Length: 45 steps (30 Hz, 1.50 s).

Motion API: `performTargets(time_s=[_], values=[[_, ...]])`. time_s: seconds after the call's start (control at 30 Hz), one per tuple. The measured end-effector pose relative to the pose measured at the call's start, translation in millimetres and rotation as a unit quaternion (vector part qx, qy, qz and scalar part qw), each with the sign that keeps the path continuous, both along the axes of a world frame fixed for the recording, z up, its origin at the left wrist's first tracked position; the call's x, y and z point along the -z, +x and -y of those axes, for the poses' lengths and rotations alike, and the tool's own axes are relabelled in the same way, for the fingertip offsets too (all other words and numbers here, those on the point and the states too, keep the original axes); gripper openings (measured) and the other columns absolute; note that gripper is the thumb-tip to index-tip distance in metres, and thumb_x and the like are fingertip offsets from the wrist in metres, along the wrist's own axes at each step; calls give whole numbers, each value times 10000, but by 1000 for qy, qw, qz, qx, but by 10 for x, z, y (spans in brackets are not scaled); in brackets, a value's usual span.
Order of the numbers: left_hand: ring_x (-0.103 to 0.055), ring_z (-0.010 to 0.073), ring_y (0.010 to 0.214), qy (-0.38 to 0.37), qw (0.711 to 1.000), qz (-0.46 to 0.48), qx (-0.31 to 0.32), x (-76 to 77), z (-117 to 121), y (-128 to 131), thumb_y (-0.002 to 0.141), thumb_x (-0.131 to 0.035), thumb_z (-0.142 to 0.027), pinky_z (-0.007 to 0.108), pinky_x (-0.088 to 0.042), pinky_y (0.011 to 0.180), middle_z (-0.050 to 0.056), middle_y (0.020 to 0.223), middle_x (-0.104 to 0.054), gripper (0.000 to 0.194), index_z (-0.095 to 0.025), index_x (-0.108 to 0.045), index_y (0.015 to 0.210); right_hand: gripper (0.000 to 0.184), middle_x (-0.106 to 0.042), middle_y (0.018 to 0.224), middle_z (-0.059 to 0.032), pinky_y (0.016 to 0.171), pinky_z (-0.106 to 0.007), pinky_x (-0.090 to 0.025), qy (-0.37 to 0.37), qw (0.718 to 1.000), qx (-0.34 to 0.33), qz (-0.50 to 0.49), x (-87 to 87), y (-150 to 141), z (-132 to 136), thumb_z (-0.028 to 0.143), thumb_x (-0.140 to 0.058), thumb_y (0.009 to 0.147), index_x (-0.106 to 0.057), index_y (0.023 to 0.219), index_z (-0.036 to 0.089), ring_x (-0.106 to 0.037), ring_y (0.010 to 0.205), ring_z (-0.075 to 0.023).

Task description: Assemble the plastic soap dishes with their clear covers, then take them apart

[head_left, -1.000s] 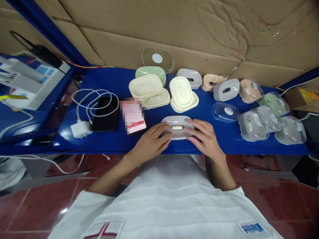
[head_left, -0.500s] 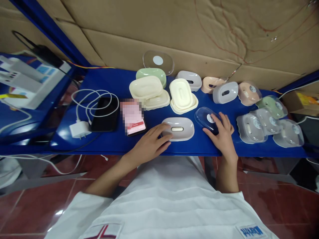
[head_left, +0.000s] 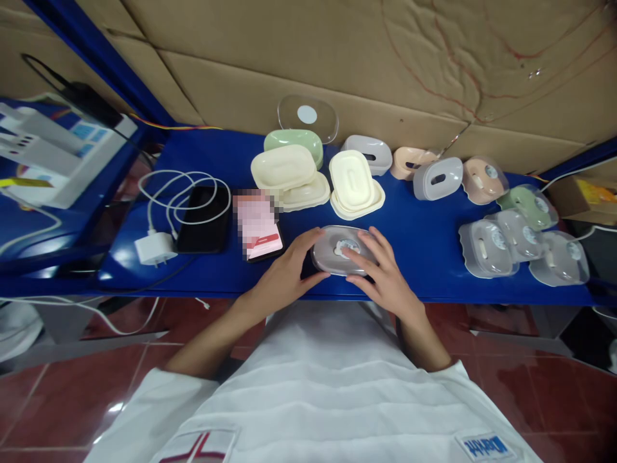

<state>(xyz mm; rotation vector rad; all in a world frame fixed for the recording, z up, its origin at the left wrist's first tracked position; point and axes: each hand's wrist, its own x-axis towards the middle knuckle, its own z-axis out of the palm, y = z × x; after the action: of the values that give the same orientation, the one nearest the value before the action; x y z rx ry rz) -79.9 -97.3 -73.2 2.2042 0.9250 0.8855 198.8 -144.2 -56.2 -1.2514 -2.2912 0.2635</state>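
Observation:
In front of me on the blue table is a grey oval soap box (head_left: 321, 254), with a clear lid (head_left: 354, 247) bearing a round label on top of it. My right hand (head_left: 393, 283) grips the lid from the right, its fingers spread over the top and the thumb at the near edge. My left hand (head_left: 284, 273) holds the left end of the box between thumb and fingers. Whether the lid is fully seated on the box cannot be made out.
Cream trays (head_left: 283, 168), cream pieces (head_left: 351, 180) and a green dish (head_left: 299, 143) lie at the back. Several lidded boxes (head_left: 489, 251) stand right. A loose clear lid (head_left: 289, 114) leans on the cardboard. Left are a phone (head_left: 263, 241), a black device (head_left: 205, 231) and a white charger (head_left: 155, 247).
My right hand has brought the clear lid leftward from the table onto the grey soap box. My left hand has shifted slightly left, staying at the box's left end.

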Motion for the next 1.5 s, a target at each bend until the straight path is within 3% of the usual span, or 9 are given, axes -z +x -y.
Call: performTargets(time_s=[0.27,0.47,0.67,0.87,0.97,1.1,1.23,1.37,1.5], values=[[-470,329,1612,20,999,-44,16,-41,-1,-10,1094,-683,-336,555,-476,1302,170,1730,-444,743,-305,-300,1730,633,-419,1772,-63,1339,-717,-332,17,1000,9,12,21,48,-2,383,-663,1090,-458,1688,417,-255,1711,-364],[-475,324,1609,14,998,-57,15,-70,14,-8,1103,-665,-343,539,-475,1303,162,1745,-424,701,-310,-333,1720,674,-400,1786,-52,1318,-646,-440,9,1000,-6,6,-14,79,-25,368,-689,1072,-449,1701,406,-277,1706,-350],[-499,338,1588,24,998,-55,21,-73,12,-9,1108,-657,-370,553,-495,1285,181,1723,-440,674,-298,-351,1704,794,-459,1751,-58,1319,-634,-461,62,998,-16,-4,-2,111,-26,352,-781,1009,-426,1719,381,-350,1675,-348],[-580,348,1502,40,998,-44,18,-66,2,-19,1083,-693,-437,574,-547,1230,174,1618,-529,631,-309,-437,1645,719,-533,1697,-54,1277,-661,-497,34,998,-21,-57,49,164,-33,358,-815,986,-537,1649,388,-412,1642,-357],[-590,340,1490,46,998,-44,16,-49,2,-24,1079,-698,-442,560,-550,1230,167,1599,-540,604,-298,-466,1618,762,-473,1741,-60,1292,-670,-468,26,998,-26,-60,40,170,-39,357,-825,977,-507,1668,398,-365,1666,-360],[-549,348,1533,41,997,-58,17,-22,4,-28,1079,-703,-412,568,-526,1252,180,1643,-499,656,-296,-412,1657,787,-257,1844,-78,1312,-614,-455,-9,1000,-4,-18,22,114,-47,383,-810,988,-466,1696,387,-321,1686,-363],[-478,359,1597,33,996,-75,27,-30,11,-28,1086,-693,-401,585,-481,1288,192,1733,-417,785,-301,-264,1735,738,-369,1797,-84,1301,-561,-490,39,999,20,-2,-22,133,4,394,-804,992,-510,1669,398,-475,1609,-341],[-510,345,1574,28,995,-96,31,-52,16,-32,1106,-650,-400,569,-502,1273,170,1722,-455,733,-292,-289,1734,770,-458,1742,-121,1261,-571,-507,159,974,162,3,-190,725,111,485,-844,949,-541,1648,378,-534,1561,-364],[-576,342,1496,67,988,-129,50,-37,6,-31,1117,-627,-391,586,-512,1256,147,1630,-565,527,-254,-518,1614,858,-550,1623,-267,1237,-561,-465,234,865,439,64,-340,2010,104,650,-917,802,-698,1513,222,-531,1543,-437]])
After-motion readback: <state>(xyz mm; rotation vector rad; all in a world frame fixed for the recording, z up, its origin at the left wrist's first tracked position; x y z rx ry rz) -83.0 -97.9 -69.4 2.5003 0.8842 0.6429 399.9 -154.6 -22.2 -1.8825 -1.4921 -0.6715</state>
